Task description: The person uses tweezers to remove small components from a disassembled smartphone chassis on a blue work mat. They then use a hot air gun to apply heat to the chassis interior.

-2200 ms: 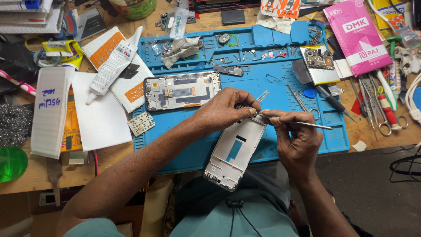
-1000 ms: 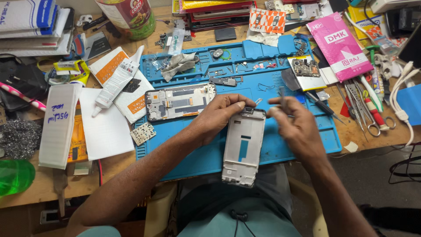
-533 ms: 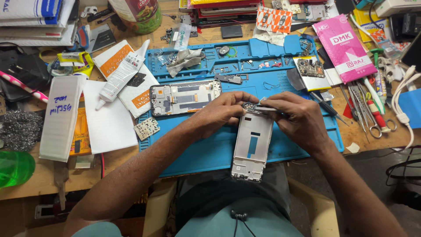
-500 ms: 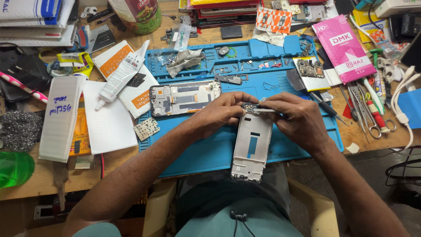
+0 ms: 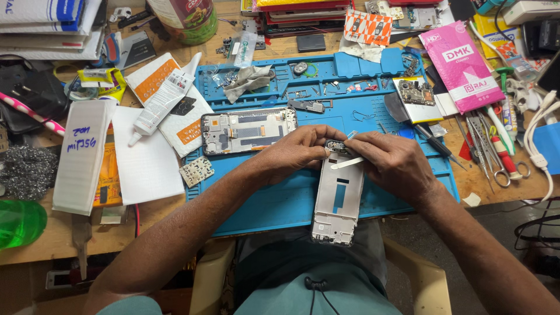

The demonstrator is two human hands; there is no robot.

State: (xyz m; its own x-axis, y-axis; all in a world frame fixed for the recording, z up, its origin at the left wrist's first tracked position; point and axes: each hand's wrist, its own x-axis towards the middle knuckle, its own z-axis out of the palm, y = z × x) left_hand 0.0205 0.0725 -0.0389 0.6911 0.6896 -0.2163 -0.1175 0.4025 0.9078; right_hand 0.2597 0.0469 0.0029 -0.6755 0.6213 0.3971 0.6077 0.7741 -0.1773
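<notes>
Head view: left hand and right hand both grip one silver phone frame; one opened phone lies beside.

1. A blue silicone work mat lies on the wooden bench.
2. A silver phone frame juts over the mat's near edge, its far end between the left hand and the right hand.
3. An opened phone body with bare circuit boards lies on the mat, left of the hands.
4. A white glue tube lies left of the mat.
5. A pink flat packet rests at the mat's far right corner.
</notes>
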